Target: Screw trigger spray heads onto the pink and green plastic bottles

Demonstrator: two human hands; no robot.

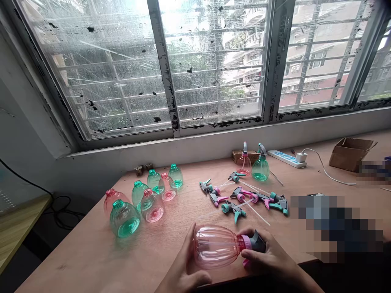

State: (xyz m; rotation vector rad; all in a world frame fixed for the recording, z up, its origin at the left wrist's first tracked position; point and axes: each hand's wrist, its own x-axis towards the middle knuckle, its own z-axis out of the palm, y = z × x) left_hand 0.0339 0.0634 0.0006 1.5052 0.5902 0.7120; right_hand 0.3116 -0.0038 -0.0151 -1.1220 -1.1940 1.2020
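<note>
A translucent pink spray bottle [216, 246] lies on its side above the table's front edge, its neck to the right. My left hand [186, 264] cups the rounded base, thumb below and fingers partly hidden behind the bottle. At the neck, my right hand [267, 254] is closed around the grey-and-pink trigger sprayer [257, 242], thumb and fingers at the pink collar [246, 243]. The sprayer sits on the bottle's mouth, and a thin tube shows inside. Beyond my hands lie several loose trigger sprayers [234, 207] in grey with pink or green parts, some with white tubes.
Open-topped green bottles [124, 219] and pink bottles [152, 206] stand at the left. Two bottles with sprayers, one pink [243, 165] and one green [260, 169], stand near the window. A power strip [287, 158], cardboard box [350, 154] and blurred-out item [336, 224] are at the right.
</note>
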